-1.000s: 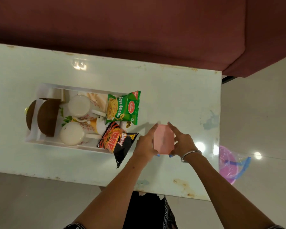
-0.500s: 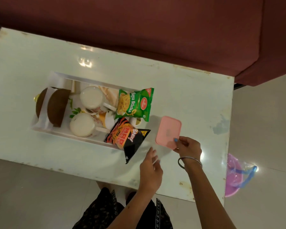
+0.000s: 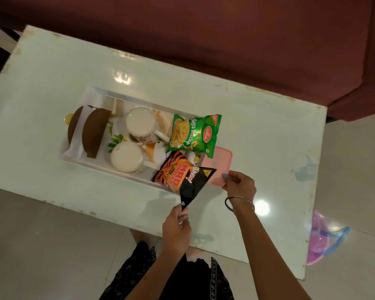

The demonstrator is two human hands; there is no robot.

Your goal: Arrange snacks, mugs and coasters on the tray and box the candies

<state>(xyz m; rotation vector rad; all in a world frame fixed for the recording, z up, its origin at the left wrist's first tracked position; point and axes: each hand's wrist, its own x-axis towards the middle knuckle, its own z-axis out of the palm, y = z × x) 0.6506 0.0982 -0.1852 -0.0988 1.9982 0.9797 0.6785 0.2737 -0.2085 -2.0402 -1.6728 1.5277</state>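
Glossily, triangular black snack packet (image 3: 189, 184)

Glossy pale counter (image 3: 258, 126) with chipped edges and lamp glare, maroon sofa (image 3: 225, 40) behind, beige tiled floor (image 3: 41, 245), pink plastic bag (image 3: 320, 239) at right

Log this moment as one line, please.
left hand: pinches black Bingo packet corner | right hand: holds pink box beside tray

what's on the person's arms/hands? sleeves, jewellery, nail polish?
Both forearms are bare, no sleeves in view. The right hand has a thin silver metal bangle at the wrist and blue polish on a visible nail. The left hand shows no jewellery; its nails are not clearly visible.
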